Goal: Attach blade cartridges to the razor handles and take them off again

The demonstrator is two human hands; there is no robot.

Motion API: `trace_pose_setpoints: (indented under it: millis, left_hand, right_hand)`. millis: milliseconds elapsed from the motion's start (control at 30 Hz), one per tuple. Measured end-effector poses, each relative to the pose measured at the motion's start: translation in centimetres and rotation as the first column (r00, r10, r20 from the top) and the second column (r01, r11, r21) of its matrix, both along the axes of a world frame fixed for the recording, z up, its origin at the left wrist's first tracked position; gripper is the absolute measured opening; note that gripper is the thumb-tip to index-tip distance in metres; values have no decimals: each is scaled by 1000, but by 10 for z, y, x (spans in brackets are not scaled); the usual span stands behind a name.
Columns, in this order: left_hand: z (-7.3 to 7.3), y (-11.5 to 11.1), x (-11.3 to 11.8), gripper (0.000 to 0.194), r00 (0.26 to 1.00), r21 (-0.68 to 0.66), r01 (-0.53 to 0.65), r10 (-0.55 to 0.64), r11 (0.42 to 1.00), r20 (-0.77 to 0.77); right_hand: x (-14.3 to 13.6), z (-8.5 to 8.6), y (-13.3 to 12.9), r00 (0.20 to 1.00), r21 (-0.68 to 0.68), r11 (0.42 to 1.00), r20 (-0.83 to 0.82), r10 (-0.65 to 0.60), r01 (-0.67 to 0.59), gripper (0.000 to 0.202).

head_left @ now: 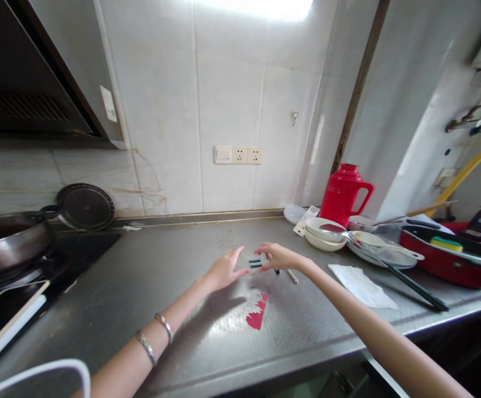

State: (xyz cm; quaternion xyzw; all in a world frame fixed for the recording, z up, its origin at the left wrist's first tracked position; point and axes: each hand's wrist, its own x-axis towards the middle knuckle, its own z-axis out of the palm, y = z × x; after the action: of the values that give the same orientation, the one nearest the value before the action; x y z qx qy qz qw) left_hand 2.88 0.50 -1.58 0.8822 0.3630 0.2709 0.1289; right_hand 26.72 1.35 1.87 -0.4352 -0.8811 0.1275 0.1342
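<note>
My left hand (223,269) is held over the metal counter with its fingers stretched and thumb apart, nothing in it. Opposite it, my right hand (280,257) has curved fingers spread from the thumb and also holds nothing that I can see. In the gap between them lie two short dark green strips (255,263); whether they belong to one small item I cannot tell. A piece of red paper (258,317) with a ragged cut edge lies nearer to me. Partly behind my right hand are a thin light stick-like thing (292,277) and a small dark object (276,271).
At right stand a red thermos (339,193), stacked bowls (325,241), a white tissue (362,286), a dark-handled utensil (418,287) and a red pan (439,260). To the left, a metal pan (12,243) sits on the stove. A white cable (58,365) crosses the lower left.
</note>
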Motion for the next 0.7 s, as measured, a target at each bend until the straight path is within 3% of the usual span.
trace_pose_setpoints:
  millis: [167, 300, 400, 700]
  left_hand:
    - [-8, 6, -31, 51, 996, -22, -92, 92, 996, -5]
    - [-13, 16, -53, 43, 981, -28, -187, 188, 982, 40]
    - [-17, 22, -62, 40, 972, -16, -227, 228, 974, 57]
    - [-24, 27, -75, 38, 964, -8, -262, 262, 965, 47]
  right_hand:
    - [64, 5, 20, 979, -97, 975, 68, -194, 200, 58]
    - [106, -2, 34, 910, -198, 892, 176, -376, 407, 61]
    - [118, -9, 41, 875, -243, 847, 243, -419, 473, 66]
    - [123, -24, 54, 872, -303, 824, 276, -404, 478, 68]
